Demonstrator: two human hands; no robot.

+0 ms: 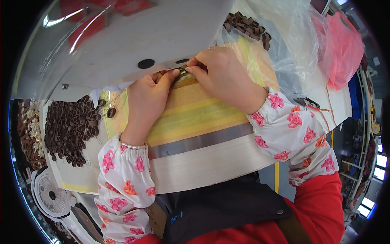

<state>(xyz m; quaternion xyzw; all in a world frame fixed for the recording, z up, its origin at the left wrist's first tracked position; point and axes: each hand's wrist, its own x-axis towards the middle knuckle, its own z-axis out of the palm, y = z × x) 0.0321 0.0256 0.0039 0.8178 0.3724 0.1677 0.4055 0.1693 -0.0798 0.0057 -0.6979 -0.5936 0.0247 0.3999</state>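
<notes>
Both hands meet at the lower edge of a large pale machine body, at the far side of the worktop. The thumb and fingers of my left hand pinch a small dark brown piece from the left. My right hand pinches its right end, thumb and forefinger close together. Fingertips cover most of the piece, so its full shape is hidden; it matches the colour of the brown loops nearby. The machine's working part behind the fingers cannot be made out.
A heap of dark brown loops with loose threads lies left, and more loops at the far right beside clear plastic. A pink bag, a dark cutter and cords lie right. A white fan stands lower left.
</notes>
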